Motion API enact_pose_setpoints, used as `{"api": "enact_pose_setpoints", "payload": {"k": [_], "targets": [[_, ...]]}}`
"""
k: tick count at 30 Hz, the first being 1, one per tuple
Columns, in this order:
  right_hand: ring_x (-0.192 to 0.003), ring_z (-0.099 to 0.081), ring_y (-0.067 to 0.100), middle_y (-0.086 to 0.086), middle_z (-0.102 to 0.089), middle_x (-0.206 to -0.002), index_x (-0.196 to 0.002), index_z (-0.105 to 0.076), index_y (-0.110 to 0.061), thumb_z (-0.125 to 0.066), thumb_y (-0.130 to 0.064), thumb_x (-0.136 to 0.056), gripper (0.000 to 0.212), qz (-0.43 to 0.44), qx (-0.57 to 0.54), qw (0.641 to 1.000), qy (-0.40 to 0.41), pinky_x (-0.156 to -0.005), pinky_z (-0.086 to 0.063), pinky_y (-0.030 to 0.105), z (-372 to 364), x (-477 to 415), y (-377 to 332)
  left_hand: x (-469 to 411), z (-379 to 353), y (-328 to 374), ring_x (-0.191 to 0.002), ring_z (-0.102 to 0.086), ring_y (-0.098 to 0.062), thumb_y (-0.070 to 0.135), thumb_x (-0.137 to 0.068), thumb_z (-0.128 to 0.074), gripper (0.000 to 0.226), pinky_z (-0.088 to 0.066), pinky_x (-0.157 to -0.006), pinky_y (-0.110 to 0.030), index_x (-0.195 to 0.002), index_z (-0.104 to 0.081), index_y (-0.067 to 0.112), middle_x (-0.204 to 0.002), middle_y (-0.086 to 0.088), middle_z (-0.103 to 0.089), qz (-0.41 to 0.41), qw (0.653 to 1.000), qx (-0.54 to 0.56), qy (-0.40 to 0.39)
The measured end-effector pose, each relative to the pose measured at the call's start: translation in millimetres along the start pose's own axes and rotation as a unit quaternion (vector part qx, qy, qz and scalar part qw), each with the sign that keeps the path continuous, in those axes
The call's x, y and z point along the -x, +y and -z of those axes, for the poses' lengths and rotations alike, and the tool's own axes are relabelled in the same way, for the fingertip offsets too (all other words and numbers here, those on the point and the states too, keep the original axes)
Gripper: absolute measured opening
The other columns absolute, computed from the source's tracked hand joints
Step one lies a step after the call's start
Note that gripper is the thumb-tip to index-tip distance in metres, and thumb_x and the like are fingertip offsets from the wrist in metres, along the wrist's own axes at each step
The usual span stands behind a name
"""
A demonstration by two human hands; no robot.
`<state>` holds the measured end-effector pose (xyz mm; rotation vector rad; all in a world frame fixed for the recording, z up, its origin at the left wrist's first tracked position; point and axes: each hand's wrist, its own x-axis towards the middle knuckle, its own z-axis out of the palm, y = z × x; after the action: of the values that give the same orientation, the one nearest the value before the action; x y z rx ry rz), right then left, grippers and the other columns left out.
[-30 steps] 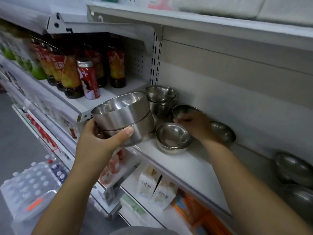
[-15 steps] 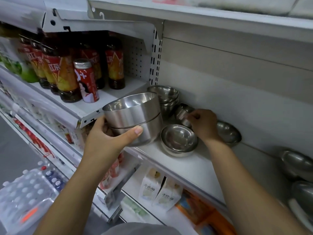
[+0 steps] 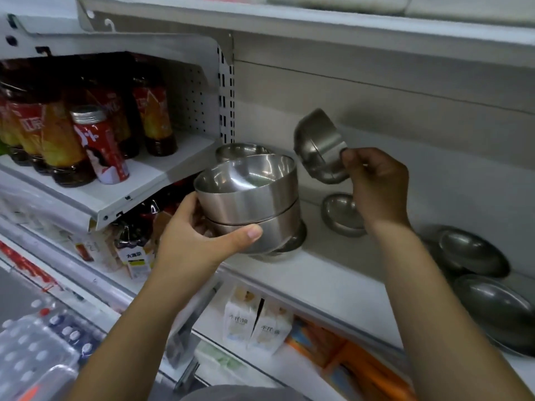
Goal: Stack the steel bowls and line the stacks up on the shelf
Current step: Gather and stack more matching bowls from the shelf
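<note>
My left hand (image 3: 199,241) cups a two-bowl stack (image 3: 250,204) from below, thumb across the front, while my right hand (image 3: 376,183) pinches a tilted bowl (image 3: 320,146) by its rim just up-left of it: light, stiff, probably slick steel, so I'd grip rims firmly.
</note>
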<state>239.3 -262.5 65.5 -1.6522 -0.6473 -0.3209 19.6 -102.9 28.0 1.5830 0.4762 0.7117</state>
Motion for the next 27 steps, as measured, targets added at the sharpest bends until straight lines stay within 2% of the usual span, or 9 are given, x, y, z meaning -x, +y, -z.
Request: {"api": "enact_pose_setpoints", "payload": {"k": [2,5,9,12,15,18,20,23,27], "targets": [[-0.073,-0.062,-0.012,-0.017,-0.070,-0.082,-0.087,-0.071,-0.026,-0.068,-0.017,-0.097,0.014,0.012,-0.002,1.000,0.007,-0.071,-0.047,0.007,16.9,0.6,-11.7,0.7,-16.1,2.9,-0.099,-0.070,0.002,0.046,-0.045,-0.099,0.087,-0.055,-0.074,-0.012,-0.123,-0.061,0.033,-0.110,0.014,-0.074,-0.007,0.999,-0.009,-0.035],[-0.076,-0.063,-0.013,-0.019,-0.070,-0.084,-0.089,-0.071,-0.025,-0.069,-0.015,-0.096,0.013,0.010,0.003,1.000,0.005,-0.074,-0.049,0.008,39.2,6.6,-18.4,-0.4,-41.6,-1.0,-0.100,-0.070,0.002,0.034,-0.045,-0.093,0.085,-0.055,-0.076,-0.012,-0.124,-0.061,0.032,-0.110,0.016,-0.074,-0.011,0.995,-0.013,-0.094],[-0.078,-0.065,-0.010,-0.022,-0.070,-0.080,-0.086,-0.071,-0.028,-0.069,-0.011,-0.095,0.020,0.003,0.015,1.000,0.013,-0.075,-0.049,0.009,66.7,22.2,-14.7,-5.2,-70.6,-18.5,-0.115,-0.067,-0.007,0.038,-0.043,-0.103,0.103,-0.057,-0.093,-0.029,-0.135,-0.056,0.037,-0.125,0.013,-0.069,-0.014,0.984,-0.048,-0.169],[-0.081,-0.066,-0.005,-0.011,-0.072,-0.086,-0.087,-0.072,-0.025,-0.070,-0.008,-0.094,0.018,0.005,0.026,1.000,0.011,-0.079,-0.050,0.013,84.9,34.1,-9.0,-6.5,-91.2,-29.7,-0.121,-0.064,-0.010,0.045,-0.042,-0.103,0.105,-0.056,-0.099,-0.037,-0.134,-0.054,0.040,-0.130,0.015,-0.067,-0.011,0.977,-0.058,-0.204],[-0.086,-0.068,0.005,-0.001,-0.073,-0.089,-0.090,-0.073,-0.016,-0.071,-0.004,-0.092,0.013,-0.002,0.013,1.000,0.008,-0.084,-0.053,0.020,99.3,45.0,-5.1,-4.1,-109.8,-36.1,-0.116,-0.064,-0.001,0.043,-0.040,-0.102,0.106,-0.057,-0.097,-0.031,-0.134,-0.054,0.041,-0.125,0.021,-0.067,-0.005,0.975,-0.050,-0.216],[-0.082,-0.067,0.000,-0.015,-0.073,-0.081,-0.087,-0.073,-0.017,-0.070,0.001,-0.091,0.018,-0.014,-0.005,1.000,0.000,-0.079,-0.050,0.015,105.3,56.2,-3.4,-3.8,-120.9,-39.7,-0.115,-0.063,0.002,0.041,-0.042,-0.101,0.108,-0.057,-0.096,-0.027,-0.138,-0.051,0.040,-0.127,0.022,-0.066,-0.005,0.974,-0.049,-0.222],[-0.081,-0.066,-0.002,-0.017,-0.072,-0.080,-0.085,-0.072,-0.018,-0.070,0.003,-0.090,0.021,-0.022,-0.011,1.000,-0.005,-0.079,-0.049,0.013,107.0,62.5,-1.8,-3.6,-124.6,-41.7,-0.118,-0.062,0.002,0.041,-0.044,-0.101,0.110,-0.057,-0.095,-0.025,-0.140,-0.048,0.041,-0.129,0.022,-0.064,-0.014,0.971,-0.057,-0.230],[-0.087,-0.067,0.005,-0.003,-0.072,-0.088,-0.086,-0.073,-0.017,-0.071,0.002,-0.088,0.019,-0.012,-0.021,1.000,-0.016,-0.083,-0.051,0.018,111.2,71.2,0.0,-2.4,-128.0,-44.0,-0.120,-0.059,0.004,0.041,-0.045,-0.101,0.112,-0.055,-0.093,-0.019,-0.142,-0.046,0.042,-0.131,0.025,-0.061,-0.022,0.971,-0.063,-0.230],[-0.092,-0.071,0.018,0.005,-0.075,-0.092,-0.088,-0.075,-0.014,-0.074,-0.007,-0.087,0.007,-0.004,-0.009,0.999,-0.037,-0.087,-0.056,0.028,120.3,81.5,4.6,-2.2,-132.7,-50.6,-0.123,-0.060,-0.001,0.044,-0.043,-0.102,0.114,-0.055,-0.100,-0.031,-0.141,-0.046,0.043,-0.133,0.022,-0.062,-0.027,0.971,-0.059,-0.228]]}}
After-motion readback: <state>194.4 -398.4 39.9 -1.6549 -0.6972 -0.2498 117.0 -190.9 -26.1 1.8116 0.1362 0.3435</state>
